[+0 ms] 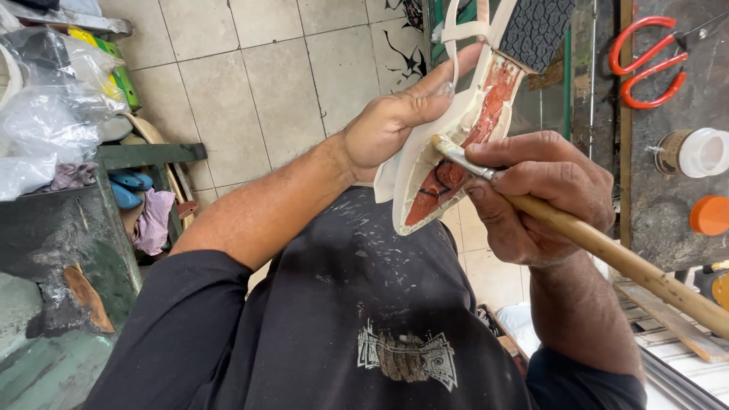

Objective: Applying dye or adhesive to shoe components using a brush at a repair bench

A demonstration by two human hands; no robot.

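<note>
Here, hands (456,152) holding sandal (463,129), brush (607,250); jar (695,152) nearby

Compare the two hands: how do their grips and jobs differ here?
The left hand cradles the cream sandal from behind, thumb stretched along its edge; the right hand is closed around the wooden-handled brush. The left hand sits higher, the right lower, pressing the brush tip against the sandal's reddish underside. Both are bare.

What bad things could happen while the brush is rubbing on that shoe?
The brush in the right hand works right beside the shoe's cream edge, so whatever it spreads might smear onto it. The left hand holds the shoe in mid-air with nothing under it, so a hard push could tip it. The dark apron below could catch drips.
</note>
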